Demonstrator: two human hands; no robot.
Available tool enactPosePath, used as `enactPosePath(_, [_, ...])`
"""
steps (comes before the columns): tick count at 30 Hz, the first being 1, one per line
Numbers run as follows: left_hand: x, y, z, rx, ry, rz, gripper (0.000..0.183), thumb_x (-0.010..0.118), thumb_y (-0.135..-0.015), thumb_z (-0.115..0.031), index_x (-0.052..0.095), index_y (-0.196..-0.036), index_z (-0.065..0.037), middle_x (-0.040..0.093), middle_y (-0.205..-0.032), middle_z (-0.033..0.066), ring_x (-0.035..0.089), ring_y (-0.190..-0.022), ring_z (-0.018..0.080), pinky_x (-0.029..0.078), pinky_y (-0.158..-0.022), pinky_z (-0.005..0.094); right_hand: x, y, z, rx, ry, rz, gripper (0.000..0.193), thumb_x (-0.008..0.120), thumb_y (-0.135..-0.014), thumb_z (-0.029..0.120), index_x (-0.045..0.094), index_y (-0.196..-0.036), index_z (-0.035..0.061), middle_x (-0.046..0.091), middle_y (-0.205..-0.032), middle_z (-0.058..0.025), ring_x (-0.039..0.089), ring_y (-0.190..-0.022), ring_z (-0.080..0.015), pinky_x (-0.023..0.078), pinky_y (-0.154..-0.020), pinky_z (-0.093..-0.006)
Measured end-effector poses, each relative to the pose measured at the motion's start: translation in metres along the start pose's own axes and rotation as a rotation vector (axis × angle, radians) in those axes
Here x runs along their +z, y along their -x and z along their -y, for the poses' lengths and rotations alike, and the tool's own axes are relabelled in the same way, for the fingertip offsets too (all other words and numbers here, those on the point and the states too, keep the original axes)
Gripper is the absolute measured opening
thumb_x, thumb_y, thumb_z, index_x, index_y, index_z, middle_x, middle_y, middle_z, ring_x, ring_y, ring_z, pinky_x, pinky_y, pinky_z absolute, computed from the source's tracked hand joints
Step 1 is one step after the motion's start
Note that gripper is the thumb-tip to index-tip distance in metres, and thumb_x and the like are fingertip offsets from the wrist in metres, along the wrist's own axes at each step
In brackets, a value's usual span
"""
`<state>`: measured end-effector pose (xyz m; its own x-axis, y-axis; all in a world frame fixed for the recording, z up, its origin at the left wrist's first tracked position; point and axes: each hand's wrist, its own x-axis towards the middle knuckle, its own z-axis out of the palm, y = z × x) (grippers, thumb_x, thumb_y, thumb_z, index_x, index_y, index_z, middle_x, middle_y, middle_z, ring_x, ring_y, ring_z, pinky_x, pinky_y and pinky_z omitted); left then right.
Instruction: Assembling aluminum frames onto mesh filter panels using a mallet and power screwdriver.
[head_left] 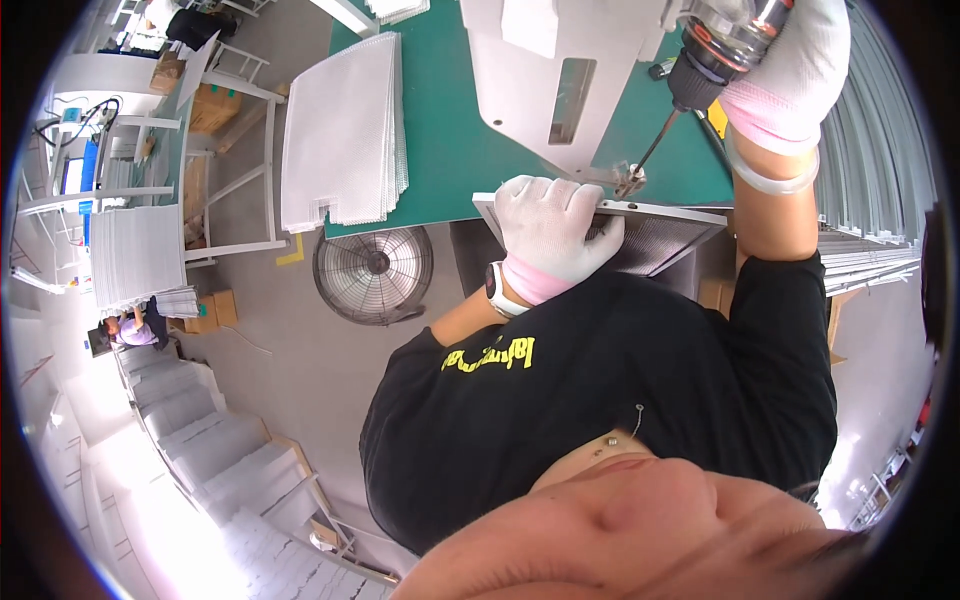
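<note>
My left hand [550, 225], in a white glove with a pink cuff, grips the top edge of a white-framed mesh panel [668, 212] at the table's near edge. My right hand [795, 85], gloved the same way, is wrapped round a power drill [708, 62] with a black chuck and orange ring. Its long bit slants down to a small shiny metal piece [630, 180] just above the frame's edge. Whether the bit touches a screw there is too small to tell. A white machine housing [540, 90] with a slot stands on the table behind the panel.
On the green tabletop [440, 150] lies a stack of white mesh sheets [340, 135] to the left. A round floor fan [373, 270] stands below it. Long grey strips [880, 140] are piled at the right. At the far left are racks and another person [138, 328].
</note>
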<state>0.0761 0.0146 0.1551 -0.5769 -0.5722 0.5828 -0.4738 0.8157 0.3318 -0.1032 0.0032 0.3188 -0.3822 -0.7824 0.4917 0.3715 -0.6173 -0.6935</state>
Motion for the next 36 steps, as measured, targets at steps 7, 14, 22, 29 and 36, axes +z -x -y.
enactPosePath(7, [-0.007,-0.007,-0.004,0.022,0.07,0.037,0.023,0.075,-0.07,-0.03,0.071,-0.088,-0.015,0.059,-0.068,0.0029,0.059,-0.059,0.0248,0.04,-0.058,0.0406,-0.001,0.012,0.0,0.107,-0.051,-0.041,0.063,0.058,-0.1,0.038,0.039,-0.146,0.0001,0.054,-0.075,-0.0042,0.049,-0.051,-0.01,0.04,-0.043,-0.0202])
enactPosePath(14, [-0.003,0.003,0.005,0.031,0.022,0.016,0.026,0.077,-0.07,-0.029,0.073,-0.092,-0.016,0.061,-0.071,0.0,0.059,-0.062,0.0231,0.042,-0.061,0.0415,-0.024,0.023,-0.022,0.246,-0.11,0.019,0.061,0.06,-0.098,0.038,0.042,-0.142,0.0004,0.056,-0.08,-0.006,0.053,-0.057,-0.0129,0.043,-0.048,-0.0233])
enactPosePath(22, [0.006,0.01,0.002,0.031,0.235,-0.022,0.03,0.081,-0.066,-0.022,0.075,-0.091,-0.008,0.063,-0.076,0.0024,0.061,-0.069,0.0221,0.045,-0.06,0.0367,-0.106,0.043,-0.066,0.392,-0.239,0.302,0.062,0.058,-0.096,0.04,0.047,-0.141,-0.0012,0.064,-0.127,-0.0158,0.07,-0.101,-0.0228,0.058,-0.07,-0.0305])
enactPosePath(29, [0.02,0.026,0.002,-0.003,0.404,0.123,0.037,0.079,-0.076,-0.024,0.071,-0.108,-0.007,0.061,-0.08,0.005,0.06,-0.073,0.021,0.047,-0.062,0.036,-0.063,0.027,-0.074,0.346,-0.513,0.652,0.063,0.066,-0.094,0.039,0.045,-0.135,-0.0026,0.055,-0.079,-0.0104,0.051,-0.054,-0.0135,0.045,-0.049,-0.0253])
enactPosePath(36, [0.036,0.048,0.006,-0.238,0.638,0.283,0.035,0.079,-0.075,-0.025,0.072,-0.106,-0.011,0.061,-0.079,0.0037,0.06,-0.071,0.022,0.047,-0.063,0.0365,-0.062,0.036,-0.058,0.43,-0.319,0.463,0.069,0.068,-0.091,0.042,0.044,-0.138,-0.0033,0.063,-0.092,-0.0158,0.052,-0.052,-0.015,0.046,-0.047,-0.027])
